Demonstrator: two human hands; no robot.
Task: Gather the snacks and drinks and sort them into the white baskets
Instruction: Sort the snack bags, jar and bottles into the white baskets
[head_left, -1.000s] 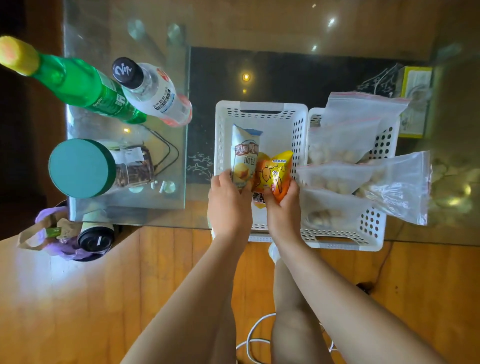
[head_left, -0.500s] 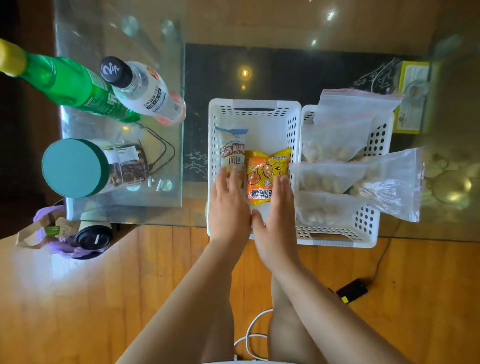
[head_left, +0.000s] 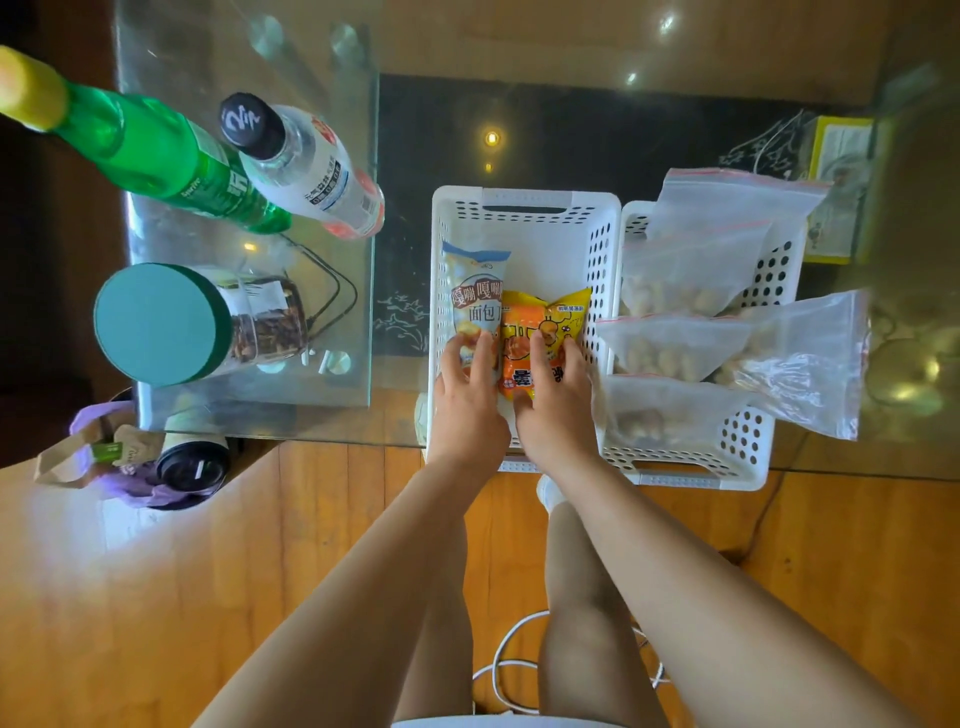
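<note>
Leaning over the glass table, I have two white baskets side by side ahead of my hands. The left basket holds a pale bread-snack packet and an orange chip packet; the right basket, just beyond my right hand, is stuffed with clear zip bags of pale round snacks. Well off to my left stand a green bottle, a clear bottle and a teal-lidded jar. My left hand rests with spread fingers on the pale packet; my right hand lies flat, fingers straight, on the orange one.
</note>
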